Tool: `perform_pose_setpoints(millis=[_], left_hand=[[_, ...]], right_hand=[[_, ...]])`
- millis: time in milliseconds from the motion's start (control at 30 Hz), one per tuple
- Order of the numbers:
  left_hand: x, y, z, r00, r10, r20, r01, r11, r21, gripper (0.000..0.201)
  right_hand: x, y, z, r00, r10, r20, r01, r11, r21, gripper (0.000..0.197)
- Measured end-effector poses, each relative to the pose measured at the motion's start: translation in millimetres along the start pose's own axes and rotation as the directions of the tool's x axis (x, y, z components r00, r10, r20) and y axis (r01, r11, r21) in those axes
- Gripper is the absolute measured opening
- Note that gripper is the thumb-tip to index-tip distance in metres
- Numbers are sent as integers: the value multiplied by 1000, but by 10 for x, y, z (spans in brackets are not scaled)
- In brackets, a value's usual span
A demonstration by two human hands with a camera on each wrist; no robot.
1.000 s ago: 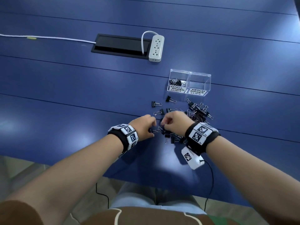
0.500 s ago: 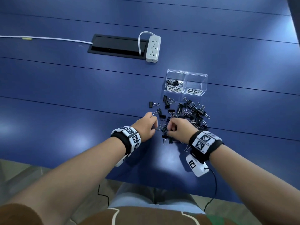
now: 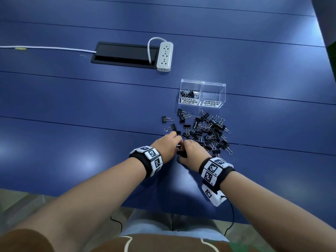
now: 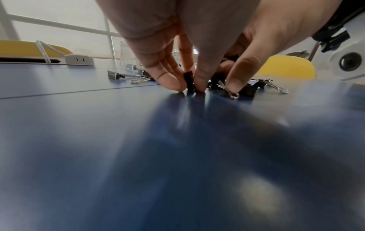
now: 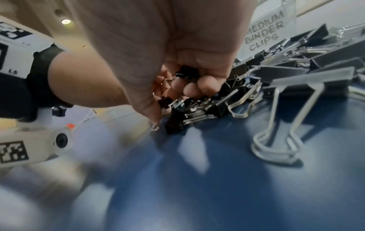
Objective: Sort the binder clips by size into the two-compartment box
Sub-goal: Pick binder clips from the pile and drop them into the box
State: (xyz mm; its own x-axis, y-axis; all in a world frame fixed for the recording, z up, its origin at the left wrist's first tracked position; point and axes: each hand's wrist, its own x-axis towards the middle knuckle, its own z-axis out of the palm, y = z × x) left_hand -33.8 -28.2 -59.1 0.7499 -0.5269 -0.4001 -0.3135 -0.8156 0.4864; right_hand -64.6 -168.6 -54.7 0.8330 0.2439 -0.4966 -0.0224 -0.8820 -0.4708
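Note:
A clear two-compartment box (image 3: 202,82) stands on the blue table. Its left half, labelled small, holds several black clips (image 3: 189,93). The right half, labelled medium (image 5: 264,32), looks empty. A loose pile of black binder clips (image 3: 211,131) lies just in front of the box. Both hands meet at the pile's near-left corner. My left hand (image 3: 169,144) pinches a small black clip (image 4: 188,82) upright against the table. My right hand (image 3: 190,151) is curled, with small clips (image 5: 186,72) held in its palm and another (image 5: 165,101) at its thumb.
A white power strip (image 3: 164,57) and a black cable hatch (image 3: 125,55) sit at the back left, with a white cable (image 3: 54,49) running off left. A larger clip (image 5: 286,109) lies right of my right hand. The table's near edge (image 3: 163,208) is close behind my wrists.
The hands have drawn closer together at the pile's near-left corner, fingertips now almost touching. The head view has shifted a little, and the box contents look the same.

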Motion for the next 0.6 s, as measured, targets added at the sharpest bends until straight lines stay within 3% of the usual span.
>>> perform_pose_setpoints(millis=[167,400,600], left_hand=[[46,50,-57,999,-50,2,50,999,-13,20],[70,47,-135,999,29,30,-28,998,-48,9],[152,68,-202,1000,-23,-8,22,994,-109,10]], right_hand=[[48,47,-301,997,53,-51,-46,991,122,15],[520,116,-1188,933,200,-298,-76,923,378,7],[977,-11,-1555,897,177,-404,-79,966,248,12]])
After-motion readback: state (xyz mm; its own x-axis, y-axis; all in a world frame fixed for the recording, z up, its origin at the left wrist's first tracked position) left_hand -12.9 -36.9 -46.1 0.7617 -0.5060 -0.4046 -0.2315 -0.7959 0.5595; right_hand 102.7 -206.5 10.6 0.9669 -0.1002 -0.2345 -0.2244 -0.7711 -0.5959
